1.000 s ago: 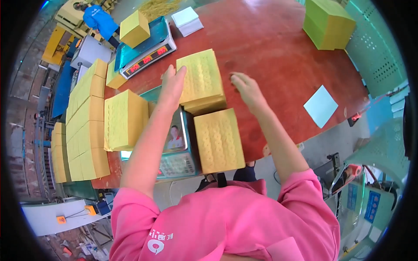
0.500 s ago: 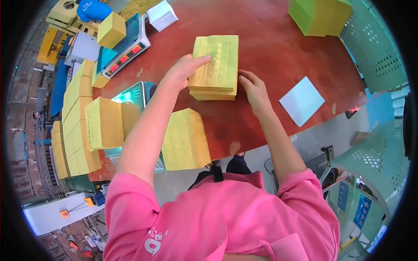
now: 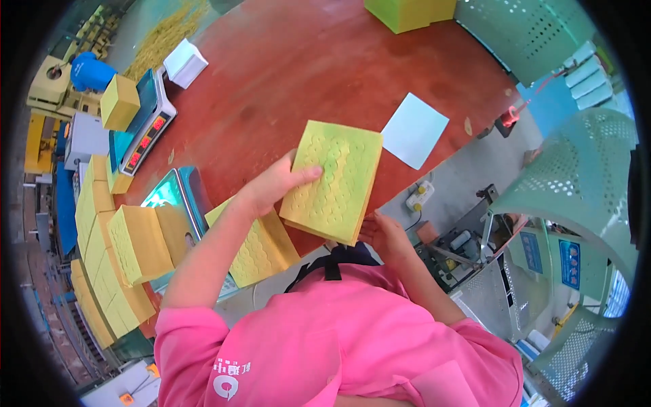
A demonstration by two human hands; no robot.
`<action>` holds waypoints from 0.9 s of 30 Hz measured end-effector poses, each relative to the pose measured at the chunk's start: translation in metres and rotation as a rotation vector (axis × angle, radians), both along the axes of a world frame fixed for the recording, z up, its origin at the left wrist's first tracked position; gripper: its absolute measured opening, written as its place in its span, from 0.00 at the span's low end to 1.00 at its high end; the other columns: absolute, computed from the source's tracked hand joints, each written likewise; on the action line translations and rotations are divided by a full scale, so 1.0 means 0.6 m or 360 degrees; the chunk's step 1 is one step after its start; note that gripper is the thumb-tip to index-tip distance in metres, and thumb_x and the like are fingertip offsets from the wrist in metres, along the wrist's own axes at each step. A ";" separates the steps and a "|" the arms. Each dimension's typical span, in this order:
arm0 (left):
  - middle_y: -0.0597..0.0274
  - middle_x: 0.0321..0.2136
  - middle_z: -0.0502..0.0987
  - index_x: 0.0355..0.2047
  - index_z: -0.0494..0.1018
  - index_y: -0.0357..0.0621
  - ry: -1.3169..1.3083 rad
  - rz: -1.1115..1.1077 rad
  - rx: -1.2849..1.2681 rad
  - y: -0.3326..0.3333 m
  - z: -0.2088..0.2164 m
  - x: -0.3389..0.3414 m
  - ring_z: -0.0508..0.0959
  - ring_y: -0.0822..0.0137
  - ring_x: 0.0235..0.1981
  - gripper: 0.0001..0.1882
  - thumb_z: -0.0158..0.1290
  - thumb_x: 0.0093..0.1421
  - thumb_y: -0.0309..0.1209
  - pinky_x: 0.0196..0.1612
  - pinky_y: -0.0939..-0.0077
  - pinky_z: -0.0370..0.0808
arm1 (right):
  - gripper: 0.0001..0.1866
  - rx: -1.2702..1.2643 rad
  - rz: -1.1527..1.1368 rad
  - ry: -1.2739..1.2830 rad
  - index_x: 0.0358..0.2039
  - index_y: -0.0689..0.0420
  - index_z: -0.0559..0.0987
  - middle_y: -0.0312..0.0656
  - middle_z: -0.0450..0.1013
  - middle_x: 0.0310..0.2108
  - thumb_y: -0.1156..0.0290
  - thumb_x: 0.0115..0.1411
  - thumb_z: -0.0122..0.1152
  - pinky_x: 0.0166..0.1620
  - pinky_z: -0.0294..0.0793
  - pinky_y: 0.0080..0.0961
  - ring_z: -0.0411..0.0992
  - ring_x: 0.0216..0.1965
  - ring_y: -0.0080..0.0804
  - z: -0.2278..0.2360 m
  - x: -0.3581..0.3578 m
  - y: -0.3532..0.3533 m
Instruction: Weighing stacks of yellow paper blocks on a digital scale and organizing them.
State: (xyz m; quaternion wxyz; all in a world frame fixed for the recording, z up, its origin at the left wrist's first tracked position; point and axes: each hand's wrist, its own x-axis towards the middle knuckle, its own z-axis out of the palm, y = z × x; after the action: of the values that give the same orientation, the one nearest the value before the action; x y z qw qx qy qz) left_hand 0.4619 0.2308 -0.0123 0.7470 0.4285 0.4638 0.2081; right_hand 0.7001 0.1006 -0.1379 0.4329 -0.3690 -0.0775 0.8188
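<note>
A thick stack of yellow paper [image 3: 332, 190], punched with rows of curved marks, is tilted in front of me near the table's front edge. My left hand [image 3: 274, 184] grips its left side, thumb lying on top and fingers hidden beneath. At the stack's lower right edge is my right hand [image 3: 388, 236], fingers loosely stretched out and their tips partly hidden by the stack; I cannot tell if they bear any weight. Just left of my left forearm another punched yellow stack [image 3: 261, 254] stands by a scale with a lit green plate [image 3: 166, 193].
The red table [image 3: 271, 74] carries a pale blue sheet [image 3: 415, 130] to the right and a white paper block [image 3: 184, 62] at the far left. A second scale [image 3: 146, 129] holds a yellow block [image 3: 120, 102]. Yellow stacks [image 3: 95, 237] line the left. A perforated green metal guard [image 3: 556, 183] curves at right.
My left hand has brought the yellow stack nearer to me and tilted it. My right hand has come down along with it to its lower right edge. The view has turned to the right.
</note>
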 end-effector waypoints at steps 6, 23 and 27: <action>0.56 0.55 0.70 0.62 0.59 0.36 -0.0050 -0.0137 0.0041 -0.028 -0.007 -0.006 0.68 0.65 0.58 0.34 0.56 0.59 0.38 0.61 0.68 0.63 | 0.24 0.0073 0.0106 -0.0237 0.54 0.65 0.69 0.46 0.75 0.45 0.57 0.69 0.47 0.47 0.75 0.34 0.75 0.45 0.36 0.059 0.002 0.000; 0.57 0.40 0.78 0.48 0.72 0.35 -0.0618 0.0918 -0.0125 0.057 -0.008 -0.065 0.80 0.65 0.39 0.17 0.49 0.60 0.30 0.44 0.67 0.79 | 0.12 0.1290 0.0211 -0.1065 0.37 0.65 0.73 0.43 0.73 0.51 0.70 0.61 0.62 0.47 0.71 0.22 0.70 0.45 0.22 0.263 -0.024 0.285; 0.58 0.41 0.78 0.53 0.70 0.37 -0.0006 0.1069 0.0437 0.078 -0.045 -0.060 0.78 0.68 0.40 0.19 0.51 0.62 0.30 0.45 0.70 0.77 | 0.14 0.1372 0.0527 -0.1513 0.35 0.66 0.72 0.47 0.73 0.51 0.68 0.60 0.62 0.44 0.73 0.24 0.72 0.44 0.25 0.237 -0.044 0.360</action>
State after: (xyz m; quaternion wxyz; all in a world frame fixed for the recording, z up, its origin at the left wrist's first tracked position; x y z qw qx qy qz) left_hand 0.4258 0.2777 -0.0390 0.5733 0.3482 0.5449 0.5031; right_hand 0.6740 0.3168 0.0044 0.3289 -0.4671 -0.6364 0.5183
